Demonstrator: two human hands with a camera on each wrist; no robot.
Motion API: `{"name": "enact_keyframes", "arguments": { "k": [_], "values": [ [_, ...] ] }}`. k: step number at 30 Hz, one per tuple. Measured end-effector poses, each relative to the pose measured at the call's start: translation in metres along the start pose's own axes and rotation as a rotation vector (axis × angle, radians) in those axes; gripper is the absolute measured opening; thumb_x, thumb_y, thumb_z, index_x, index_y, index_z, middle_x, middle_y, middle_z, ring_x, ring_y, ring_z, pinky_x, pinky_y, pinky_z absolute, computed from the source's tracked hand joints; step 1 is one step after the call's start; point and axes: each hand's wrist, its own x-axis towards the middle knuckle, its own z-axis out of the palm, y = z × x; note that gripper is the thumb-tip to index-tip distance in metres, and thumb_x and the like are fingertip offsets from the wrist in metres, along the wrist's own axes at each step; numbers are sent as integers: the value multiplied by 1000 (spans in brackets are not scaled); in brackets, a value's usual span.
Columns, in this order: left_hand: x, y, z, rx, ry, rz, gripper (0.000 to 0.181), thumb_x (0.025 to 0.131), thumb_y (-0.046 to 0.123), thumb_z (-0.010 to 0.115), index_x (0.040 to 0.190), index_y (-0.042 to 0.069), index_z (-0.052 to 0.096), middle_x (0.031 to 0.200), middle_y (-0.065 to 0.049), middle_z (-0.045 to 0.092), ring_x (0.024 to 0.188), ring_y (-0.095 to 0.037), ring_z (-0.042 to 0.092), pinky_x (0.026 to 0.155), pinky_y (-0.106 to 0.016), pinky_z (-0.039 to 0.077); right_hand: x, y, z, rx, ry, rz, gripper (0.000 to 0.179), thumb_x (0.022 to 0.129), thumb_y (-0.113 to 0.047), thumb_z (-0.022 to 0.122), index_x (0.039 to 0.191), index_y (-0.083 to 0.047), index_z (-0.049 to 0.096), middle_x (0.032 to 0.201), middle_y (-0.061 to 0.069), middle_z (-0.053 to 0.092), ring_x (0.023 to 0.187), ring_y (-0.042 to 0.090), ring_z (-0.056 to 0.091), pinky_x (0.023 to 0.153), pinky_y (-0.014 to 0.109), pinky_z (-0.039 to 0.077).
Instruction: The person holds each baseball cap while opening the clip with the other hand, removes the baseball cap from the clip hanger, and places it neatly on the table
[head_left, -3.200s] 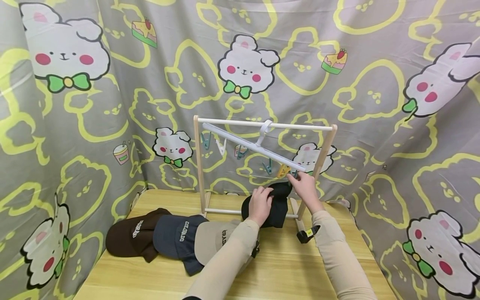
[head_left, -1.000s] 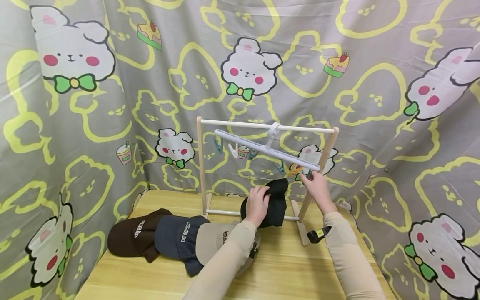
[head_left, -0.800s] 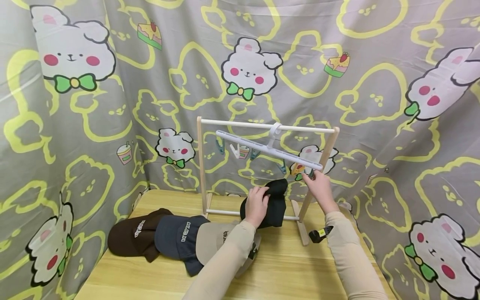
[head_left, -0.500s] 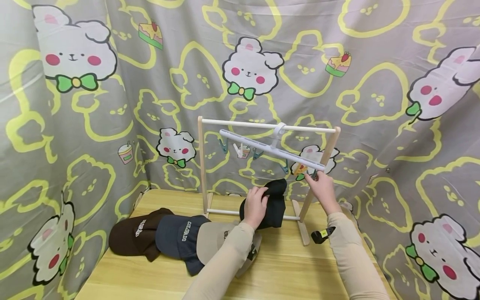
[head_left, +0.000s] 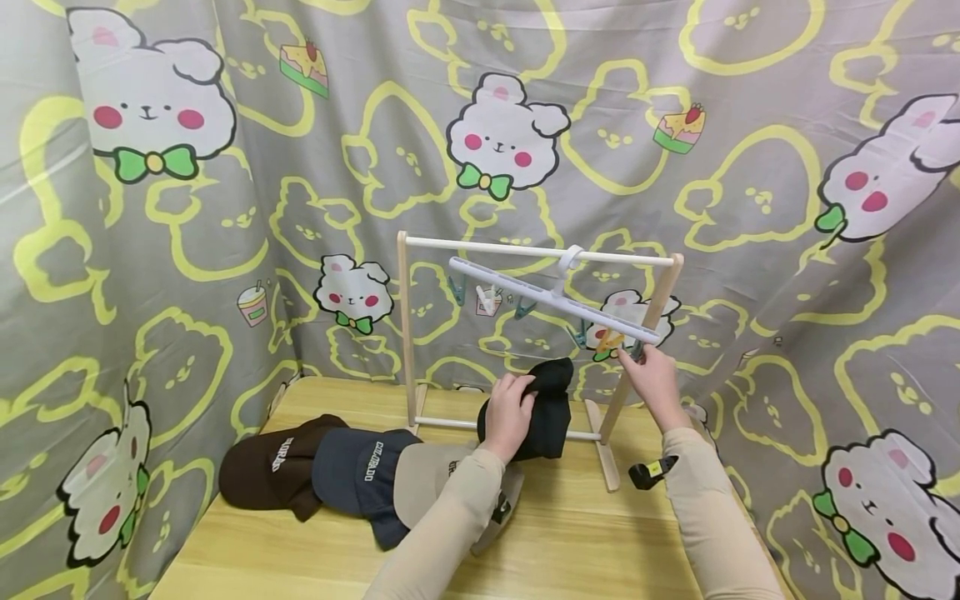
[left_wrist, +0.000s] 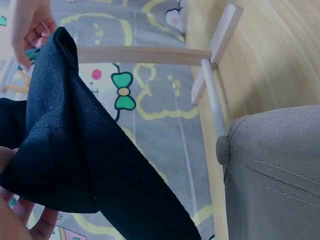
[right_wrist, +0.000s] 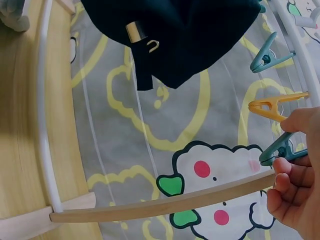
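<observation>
My left hand [head_left: 510,415] grips a black cap [head_left: 552,421] in front of the rack, raised off the table. In the right wrist view the cap's strap and brass buckle [right_wrist: 135,32] hang down. My right hand [head_left: 655,379] pinches a teal clothespin [right_wrist: 280,148] at the lower right end of a white hanger [head_left: 517,290]. The hanger hooks over the rack's top bar and slopes down to the right. A yellow clothespin [right_wrist: 270,106] is just beside the pinched one. Between the cap and my right hand there is a gap.
Brown [head_left: 255,471], navy [head_left: 348,475] and beige [head_left: 420,483] caps lie overlapping on the wooden table [head_left: 570,542] at left. The wooden rack [head_left: 407,333] stands at the back. Several other clothespins dangle from the hanger. A patterned curtain [head_left: 637,192] surrounds the table.
My right hand has moved right, away from the black cap, with the clothespin. The hanger has shifted right along the bar. My left hand stays nearly still with the cap.
</observation>
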Motion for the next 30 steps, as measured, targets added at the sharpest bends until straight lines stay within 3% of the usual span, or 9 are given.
{"name": "enact_keyframes", "arguments": {
  "k": [5,12,30],
  "values": [
    [-1,1,-3,-7,-3,5,18,91,16,68,108,14,71,90,-4,63,83,-19,56,74,-30,51,-1,3,0,-4,5,11,38,92,-34,61,71,-5,49,55,3,42,50,18,36,48,30,29],
    [-7,3,-8,-4,-33,-2,19,92,17,67,110,15,71,89,-2,61,83,-17,54,73,-28,50,-3,5,-2,4,-7,32,36,92,-34,62,74,-4,52,57,5,46,51,20,40,48,30,31],
    [-27,13,-2,6,23,67,19,88,16,71,107,15,73,85,-1,60,77,-16,53,67,-23,49,-2,16,-5,0,-18,62,35,94,-33,61,83,0,58,65,11,55,54,21,44,47,29,33]
  ]
}}
